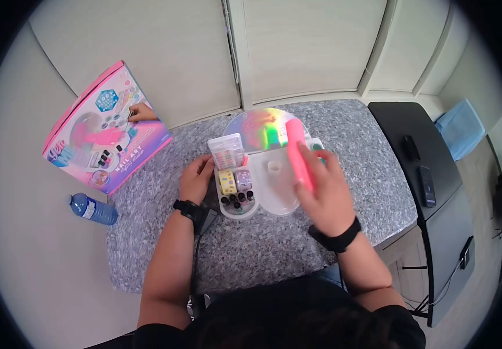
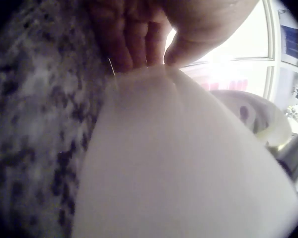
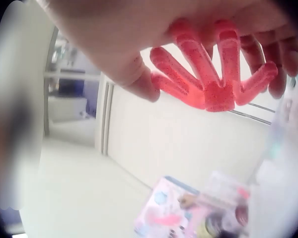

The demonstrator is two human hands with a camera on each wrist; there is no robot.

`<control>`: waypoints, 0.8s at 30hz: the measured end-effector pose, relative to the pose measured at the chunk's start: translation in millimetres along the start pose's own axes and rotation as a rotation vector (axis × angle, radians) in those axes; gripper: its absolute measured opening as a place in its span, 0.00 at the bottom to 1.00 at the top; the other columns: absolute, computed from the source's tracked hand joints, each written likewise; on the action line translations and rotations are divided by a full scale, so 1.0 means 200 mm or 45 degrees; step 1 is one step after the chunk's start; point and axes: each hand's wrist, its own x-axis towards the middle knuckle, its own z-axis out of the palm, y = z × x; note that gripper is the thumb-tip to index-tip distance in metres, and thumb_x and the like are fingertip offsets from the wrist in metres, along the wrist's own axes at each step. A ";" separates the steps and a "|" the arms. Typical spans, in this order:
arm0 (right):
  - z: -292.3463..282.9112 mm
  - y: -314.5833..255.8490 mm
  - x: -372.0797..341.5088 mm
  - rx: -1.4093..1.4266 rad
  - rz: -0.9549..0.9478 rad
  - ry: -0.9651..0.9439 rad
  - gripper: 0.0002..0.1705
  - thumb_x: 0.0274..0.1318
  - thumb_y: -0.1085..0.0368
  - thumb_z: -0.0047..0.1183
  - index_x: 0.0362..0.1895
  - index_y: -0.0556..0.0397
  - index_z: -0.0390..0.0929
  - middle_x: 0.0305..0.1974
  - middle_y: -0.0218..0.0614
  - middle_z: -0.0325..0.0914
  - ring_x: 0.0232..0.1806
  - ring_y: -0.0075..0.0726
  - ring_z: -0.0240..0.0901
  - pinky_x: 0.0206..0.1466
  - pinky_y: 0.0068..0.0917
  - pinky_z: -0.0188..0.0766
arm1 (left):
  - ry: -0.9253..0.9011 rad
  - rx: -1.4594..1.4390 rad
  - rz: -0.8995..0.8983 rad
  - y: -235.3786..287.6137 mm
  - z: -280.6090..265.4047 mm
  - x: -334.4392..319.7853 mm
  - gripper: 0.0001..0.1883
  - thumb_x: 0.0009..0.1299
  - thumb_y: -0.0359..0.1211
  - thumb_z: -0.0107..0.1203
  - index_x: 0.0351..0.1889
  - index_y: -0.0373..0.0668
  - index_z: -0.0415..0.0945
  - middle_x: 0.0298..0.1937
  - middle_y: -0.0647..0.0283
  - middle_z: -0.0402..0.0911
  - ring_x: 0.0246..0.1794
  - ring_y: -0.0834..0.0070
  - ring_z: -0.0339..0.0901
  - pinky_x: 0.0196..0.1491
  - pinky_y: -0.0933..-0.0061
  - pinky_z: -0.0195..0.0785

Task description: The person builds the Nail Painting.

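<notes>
My right hand (image 1: 329, 195) grips a pink piece (image 1: 299, 154) above the right part of a white tray (image 1: 252, 213). In the right wrist view the piece (image 3: 219, 96) is translucent and hand-shaped, with spread fingers, held between the thumb and fingers of my hand (image 3: 139, 29). My left hand (image 1: 196, 179) is at the tray's left edge; in the left wrist view its thumb and fingers (image 2: 134, 47) pinch the rim of the white tray (image 2: 174, 148). Small black-capped bottles (image 1: 237, 205), a yellow roll (image 1: 227, 182) and a purple roll (image 1: 243, 180) sit in the tray's left part.
A clear case (image 1: 226, 152) stands behind the rolls, and a shiny rounded panel (image 1: 257, 129) rises at the tray's back. At the left are a printed box (image 1: 108, 131) and a blue bottle (image 1: 93, 209). A black table (image 1: 405, 125) adjoins on the right, holding a phone (image 1: 427, 186).
</notes>
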 end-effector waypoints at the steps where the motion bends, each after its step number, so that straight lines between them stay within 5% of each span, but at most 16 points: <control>1: 0.05 -0.07 0.00 -0.511 -0.139 0.123 0.41 0.63 0.51 0.63 0.79 0.50 0.76 0.62 0.60 0.77 0.58 0.65 0.79 0.63 0.51 0.78 | -0.008 0.016 0.015 -0.01 0.00 0.00 0.18 0.85 0.41 0.62 0.62 0.38 0.88 0.49 0.61 0.93 0.50 0.77 0.88 0.56 0.72 0.78; 2: 0.10 -0.08 0.00 -0.507 -0.163 0.129 0.40 0.60 0.51 0.64 0.75 0.51 0.79 0.63 0.65 0.76 0.55 0.71 0.78 0.60 0.55 0.79 | -0.003 0.012 0.011 -0.01 0.00 0.00 0.18 0.85 0.41 0.62 0.62 0.38 0.88 0.49 0.61 0.93 0.50 0.77 0.88 0.56 0.72 0.78; 6: 0.22 -0.07 0.01 -0.593 -0.106 0.070 0.40 0.60 0.49 0.64 0.75 0.51 0.79 0.61 0.62 0.76 0.55 0.69 0.78 0.57 0.57 0.80 | -0.031 -0.074 -0.010 -0.04 0.01 0.02 0.18 0.85 0.41 0.62 0.61 0.37 0.88 0.48 0.62 0.93 0.49 0.76 0.87 0.55 0.71 0.78; 24: 0.24 -0.07 0.01 -0.603 -0.228 0.004 0.45 0.57 0.45 0.71 0.76 0.49 0.78 0.65 0.58 0.73 0.57 0.64 0.76 0.52 0.52 0.81 | -0.059 -0.073 0.016 0.04 0.01 -0.03 0.18 0.86 0.40 0.60 0.62 0.35 0.87 0.47 0.63 0.92 0.47 0.79 0.85 0.54 0.73 0.76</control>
